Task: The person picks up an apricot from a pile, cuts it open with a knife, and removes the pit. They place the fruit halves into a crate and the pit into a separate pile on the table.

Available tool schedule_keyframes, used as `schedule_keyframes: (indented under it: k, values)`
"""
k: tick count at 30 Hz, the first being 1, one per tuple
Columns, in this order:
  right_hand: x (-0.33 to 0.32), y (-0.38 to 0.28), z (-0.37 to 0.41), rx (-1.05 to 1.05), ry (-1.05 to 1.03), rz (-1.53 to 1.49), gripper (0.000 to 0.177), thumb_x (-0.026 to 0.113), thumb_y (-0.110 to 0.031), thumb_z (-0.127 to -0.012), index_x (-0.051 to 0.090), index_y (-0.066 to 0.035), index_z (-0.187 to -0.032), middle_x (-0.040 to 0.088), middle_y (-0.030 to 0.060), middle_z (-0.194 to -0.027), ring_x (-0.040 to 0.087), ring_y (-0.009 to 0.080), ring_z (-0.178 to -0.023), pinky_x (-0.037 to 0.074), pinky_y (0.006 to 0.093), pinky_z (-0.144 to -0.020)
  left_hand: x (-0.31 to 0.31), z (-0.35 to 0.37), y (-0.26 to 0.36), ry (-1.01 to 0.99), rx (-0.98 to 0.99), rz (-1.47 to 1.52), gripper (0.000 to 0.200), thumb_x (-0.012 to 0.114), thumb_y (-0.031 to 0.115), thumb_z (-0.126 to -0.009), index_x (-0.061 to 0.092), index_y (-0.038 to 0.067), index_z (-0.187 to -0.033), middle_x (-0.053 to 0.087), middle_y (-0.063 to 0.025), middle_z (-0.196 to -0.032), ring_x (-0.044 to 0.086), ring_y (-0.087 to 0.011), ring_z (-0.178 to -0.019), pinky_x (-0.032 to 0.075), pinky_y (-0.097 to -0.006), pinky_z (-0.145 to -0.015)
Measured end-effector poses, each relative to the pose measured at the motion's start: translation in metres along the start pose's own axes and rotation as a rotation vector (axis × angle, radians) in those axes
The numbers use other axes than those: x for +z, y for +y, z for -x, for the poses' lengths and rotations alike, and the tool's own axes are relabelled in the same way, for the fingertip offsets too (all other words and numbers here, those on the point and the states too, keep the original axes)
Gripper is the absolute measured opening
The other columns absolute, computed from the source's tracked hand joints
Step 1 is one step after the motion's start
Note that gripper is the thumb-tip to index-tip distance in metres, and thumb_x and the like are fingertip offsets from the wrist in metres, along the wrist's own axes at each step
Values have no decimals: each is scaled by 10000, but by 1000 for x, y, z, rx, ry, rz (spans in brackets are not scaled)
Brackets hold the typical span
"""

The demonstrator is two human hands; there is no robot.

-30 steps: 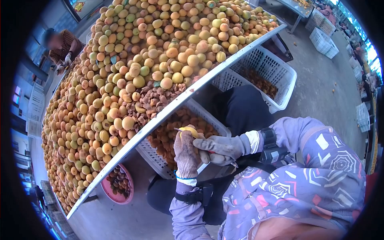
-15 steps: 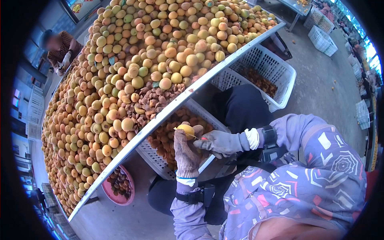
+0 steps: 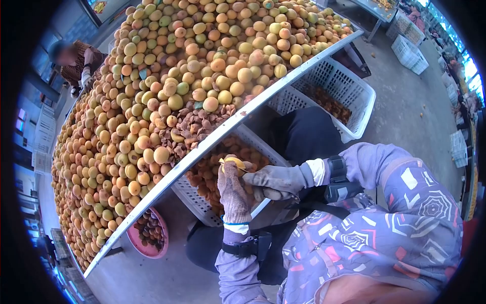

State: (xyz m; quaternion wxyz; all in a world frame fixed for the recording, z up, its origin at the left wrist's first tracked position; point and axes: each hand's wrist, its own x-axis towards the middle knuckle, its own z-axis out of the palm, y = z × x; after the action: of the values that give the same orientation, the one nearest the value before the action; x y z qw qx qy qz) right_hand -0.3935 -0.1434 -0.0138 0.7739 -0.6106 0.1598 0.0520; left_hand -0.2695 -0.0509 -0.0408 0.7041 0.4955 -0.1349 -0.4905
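My left hand, in a knitted work glove, is closed around a yellow apricot with its fingertips up. The fruit looks split, with a flap standing out at its left side. My right hand, in a grey glove, is closed right beside the apricot. Its curled fingers hide most of what they grip, a small tool whose red part showed a moment ago. Both hands are over a white crate of apricot pieces, beneath the table edge.
A large heap of apricots covers the table behind its white rim. Brown pits lie near that rim. A pink basin and another white crate stand on the floor. Across the heap sits a co-worker.
My right hand has rolled slightly over, covering the red part of the tool. The apricot has opened and sits lower in my left fingers. The co-worker's gloved hand has moved onto the heap's edge.
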Motion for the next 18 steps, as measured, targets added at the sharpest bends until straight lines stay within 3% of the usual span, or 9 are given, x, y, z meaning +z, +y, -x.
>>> schedule_keyframes:
  k: [2,6,8,12,14,18]
  values:
    - [6,-18,2,170,72,-82,510,437,-556,-897,567,-63,-891,467,-7,-491,442,91,-401,371,237,-422,-1,-1,-1,6,35,-56,350,440,361,-952,521,48,-1088,611,-90,-951,562,-160,-871,444,-282,-775]
    - [4,3,-10,211,211,115,406,481,-456,-910,609,-72,-895,550,39,-644,529,139,-529,409,274,-476,-2,-2,-1,119,31,-87,355,435,356,-954,519,39,-1091,597,-76,-952,543,-144,-870,432,-282,-782]
    - [0,16,-17,-194,448,658,380,498,-439,-903,589,-76,-843,568,64,-648,554,156,-556,422,283,-489,0,-4,0,177,4,-95,357,442,355,-950,520,35,-1088,592,-68,-945,536,-138,-866,428,-282,-786]
    - [-1,26,-21,-279,433,441,454,512,-521,-876,515,-93,-726,482,0,-487,461,82,-395,371,217,-389,6,-10,-2,222,72,-309,316,511,311,-911,527,37,-1068,580,-41,-867,526,-102,-750,433,-249,-664]
    - [4,-11,-10,215,139,297,443,453,-438,-913,577,-29,-795,525,68,-555,526,162,-480,427,296,-470,7,-6,4,242,84,-363,300,534,291,-897,530,39,-1059,574,-31,-839,520,-90,-705,430,-236,-618]
    - [1,-12,-2,277,39,141,487,420,-450,-918,572,-12,-770,467,40,-510,485,145,-430,403,280,-436,8,7,21,109,52,-411,278,541,271,-892,524,48,-1057,562,-22,-802,513,-84,-654,419,-226,-565]
